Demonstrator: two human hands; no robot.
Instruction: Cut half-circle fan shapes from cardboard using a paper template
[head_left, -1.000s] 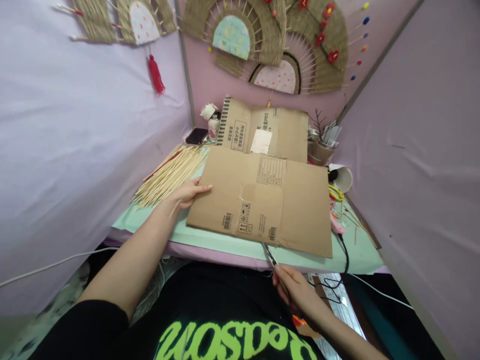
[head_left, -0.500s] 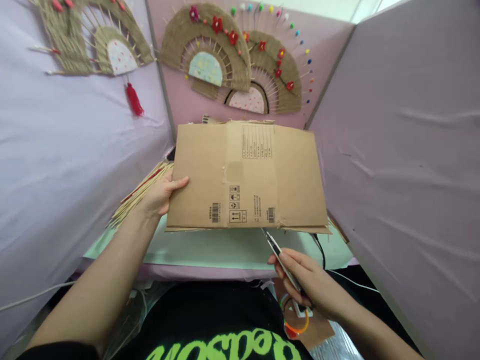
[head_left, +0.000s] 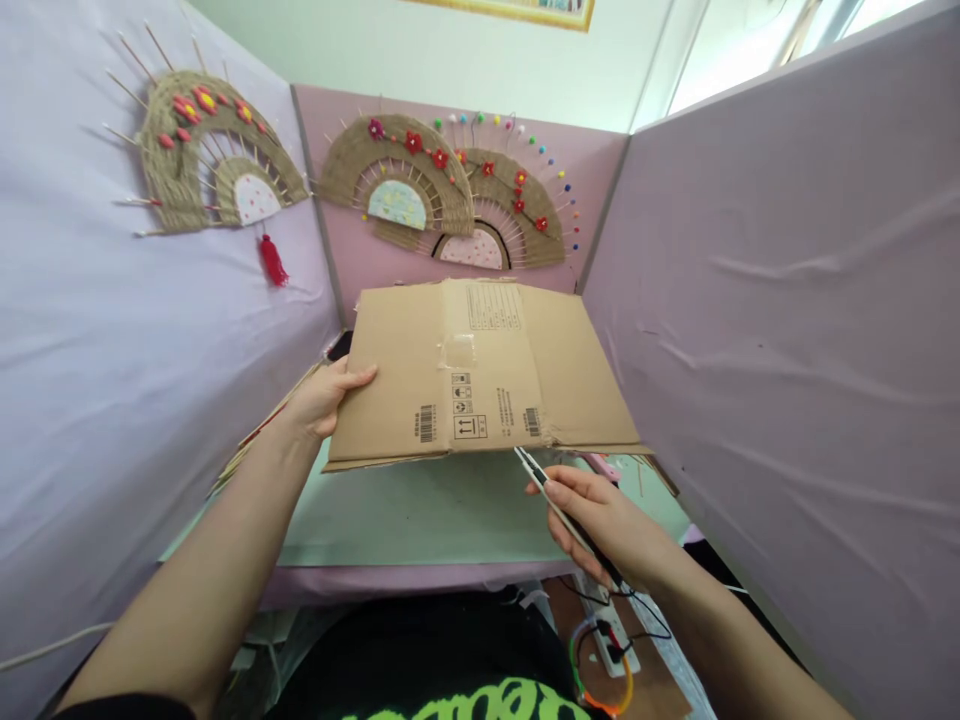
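Observation:
My left hand (head_left: 324, 397) grips the left edge of a flat brown cardboard sheet (head_left: 480, 375), holding it raised and tilted above the pale green table (head_left: 420, 510). My right hand (head_left: 600, 520) is closed around a pair of scissors (head_left: 551, 495). The blade tips touch the cardboard's near edge, right of its middle. The sheet carries printed barcodes, handling symbols and a patch of clear tape.
A bundle of bamboo sticks (head_left: 259, 435) lies on the table's left, mostly hidden by my left arm. Woven fan decorations (head_left: 450, 190) hang on the pink and lilac partition walls. A power strip with cables (head_left: 607, 640) lies on the floor below my right wrist.
The cardboard was lifted off the table and held up in front of me. My right hand rose with the scissors to the sheet's near edge. The view tilted upward.

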